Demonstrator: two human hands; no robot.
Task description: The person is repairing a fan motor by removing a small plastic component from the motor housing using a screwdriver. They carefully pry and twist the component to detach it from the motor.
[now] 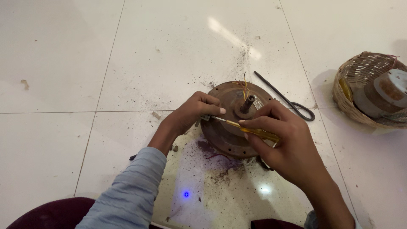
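Head view, looking down at a white tiled floor (169,51). A rusty round motor housing (227,135) lies flat on the floor near the middle, dark shaft (247,104) standing up from its hub, a few thin yellow wire ends (243,85) beside the shaft.

Left hand (193,112), in a pale blue sleeve (127,195), rests on the housing's left edge, fingers curled and pinching near the screwdriver's metal tip; what sits under the fingertips is hidden, a small grey part barely shows. Right hand (284,140) is closed round the yellow handle of a screwdriver (250,130), whose blade runs left across the housing toward the left hand. The right hand covers the housing's right rim and most of the handle.

Dark grit and rust dust scattered over the tiles around and above the housing; a purplish smear just below it. A black bent cable (292,104) lies on the floor just right of the housing, partly behind the right hand. Far right, well apart: a woven basket (356,91) holding a rounded grey-and-brown part (381,95), cut off by the frame edge. A small blue light spot (185,194) on the floor. Dark red cloth (55,214) at the bottom edge, cut off.
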